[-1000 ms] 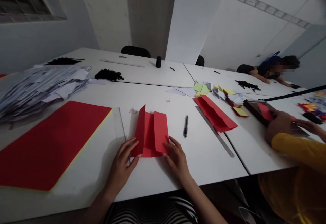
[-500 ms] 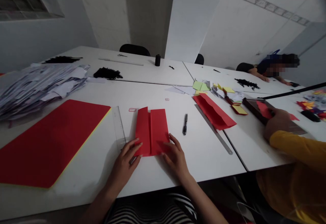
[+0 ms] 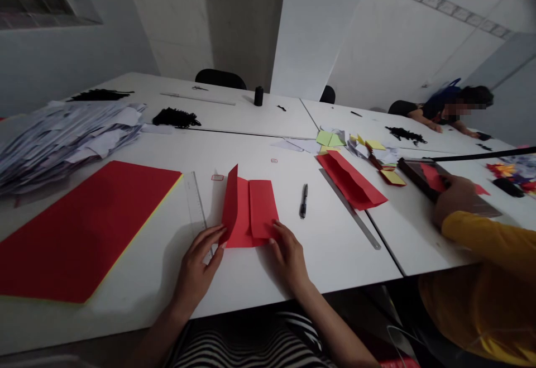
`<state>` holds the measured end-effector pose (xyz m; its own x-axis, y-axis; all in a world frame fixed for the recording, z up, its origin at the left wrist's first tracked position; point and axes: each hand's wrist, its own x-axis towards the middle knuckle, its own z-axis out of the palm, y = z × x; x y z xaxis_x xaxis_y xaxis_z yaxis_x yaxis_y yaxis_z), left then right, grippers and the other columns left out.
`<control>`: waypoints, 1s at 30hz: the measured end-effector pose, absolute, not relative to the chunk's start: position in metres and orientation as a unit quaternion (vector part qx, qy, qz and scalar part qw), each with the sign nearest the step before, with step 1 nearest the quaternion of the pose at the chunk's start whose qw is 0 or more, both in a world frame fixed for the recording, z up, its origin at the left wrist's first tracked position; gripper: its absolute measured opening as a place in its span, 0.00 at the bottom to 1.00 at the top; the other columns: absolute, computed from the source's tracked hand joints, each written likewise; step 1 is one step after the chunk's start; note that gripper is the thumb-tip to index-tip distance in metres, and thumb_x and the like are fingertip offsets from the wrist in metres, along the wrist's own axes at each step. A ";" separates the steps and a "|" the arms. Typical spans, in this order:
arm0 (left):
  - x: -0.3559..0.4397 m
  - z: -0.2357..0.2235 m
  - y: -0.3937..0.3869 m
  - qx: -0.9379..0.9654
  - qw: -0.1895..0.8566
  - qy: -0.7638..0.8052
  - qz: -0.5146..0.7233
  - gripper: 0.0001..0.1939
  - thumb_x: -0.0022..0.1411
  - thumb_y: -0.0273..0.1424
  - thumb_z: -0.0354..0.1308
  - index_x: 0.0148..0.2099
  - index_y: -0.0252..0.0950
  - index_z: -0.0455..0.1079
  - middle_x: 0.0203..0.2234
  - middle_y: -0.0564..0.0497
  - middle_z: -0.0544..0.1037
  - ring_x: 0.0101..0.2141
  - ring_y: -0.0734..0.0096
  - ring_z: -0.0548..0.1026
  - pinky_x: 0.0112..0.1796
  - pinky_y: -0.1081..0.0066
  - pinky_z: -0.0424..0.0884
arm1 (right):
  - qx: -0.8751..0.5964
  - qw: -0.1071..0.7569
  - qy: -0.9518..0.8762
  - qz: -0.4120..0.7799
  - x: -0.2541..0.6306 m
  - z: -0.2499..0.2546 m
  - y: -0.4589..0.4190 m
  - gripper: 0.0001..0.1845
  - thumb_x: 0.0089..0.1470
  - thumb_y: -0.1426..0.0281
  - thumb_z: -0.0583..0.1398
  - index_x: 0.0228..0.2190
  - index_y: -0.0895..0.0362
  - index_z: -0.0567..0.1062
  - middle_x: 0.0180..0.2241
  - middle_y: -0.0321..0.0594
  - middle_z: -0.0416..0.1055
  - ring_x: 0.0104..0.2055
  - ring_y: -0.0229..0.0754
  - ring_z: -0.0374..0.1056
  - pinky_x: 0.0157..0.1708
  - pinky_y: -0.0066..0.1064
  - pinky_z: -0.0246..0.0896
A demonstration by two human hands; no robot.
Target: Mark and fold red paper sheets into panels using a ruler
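Note:
A folded sheet of red paper (image 3: 262,206) lies on the white table in front of me, its two side flaps folded toward the middle. The left flap stands up at an angle, while the right one lies nearly flat. At the lower left edge, my left hand (image 3: 196,267) has its thumb and fingers closed on the paper. My right hand (image 3: 291,256) grips the lower right edge between thumb and fingers. Just left of the paper is a clear ruler (image 3: 194,197), partly behind my left hand. A black pen (image 3: 304,200) rests to the right.
Large red sheets (image 3: 96,228) with a yellow edge lie at left, below a heap of white paper (image 3: 71,139). Another folded red paper (image 3: 352,181) lies beside a metal ruler (image 3: 355,220). A co-worker's yellow sleeve (image 3: 486,237) reaches in from the right. Black cord (image 3: 176,118) lies farther back.
The left flap has lifted from nearly flat to upright, opening a wider gap between the flaps. Both my hands stay at the paper's lower edges.

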<state>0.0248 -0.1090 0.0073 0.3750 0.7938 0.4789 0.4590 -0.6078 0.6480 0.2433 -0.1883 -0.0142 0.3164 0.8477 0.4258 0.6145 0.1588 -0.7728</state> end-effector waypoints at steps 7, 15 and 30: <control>0.023 0.004 -0.110 0.819 0.177 0.365 0.405 0.16 0.66 0.28 0.54 0.55 0.43 0.68 0.51 0.50 0.72 0.50 0.68 0.73 0.51 0.66 0.71 | -0.700 0.512 -0.464 0.178 0.243 -0.007 -0.193 0.16 0.63 0.62 0.50 0.41 0.56 0.75 0.35 0.43 0.78 0.35 0.44 0.73 0.36 0.34 0.67; 0.023 0.002 -0.108 0.835 0.145 0.352 0.397 0.15 0.66 0.28 0.54 0.55 0.42 0.68 0.50 0.49 0.72 0.49 0.68 0.74 0.50 0.66 0.73 | -0.674 0.601 -0.354 0.243 0.250 -0.006 -0.193 0.15 0.61 0.56 0.52 0.34 0.55 0.69 0.31 0.36 0.69 0.33 0.40 0.63 0.33 0.30 0.59; 0.030 0.006 -0.110 0.900 0.105 0.274 0.321 0.25 0.65 0.20 0.49 0.61 0.43 0.62 0.54 0.49 0.69 0.53 0.67 0.69 0.53 0.65 0.68 | -0.619 0.640 -0.351 0.292 0.247 -0.012 -0.195 0.14 0.62 0.56 0.51 0.37 0.53 0.67 0.35 0.38 0.69 0.36 0.42 0.66 0.38 0.34 0.64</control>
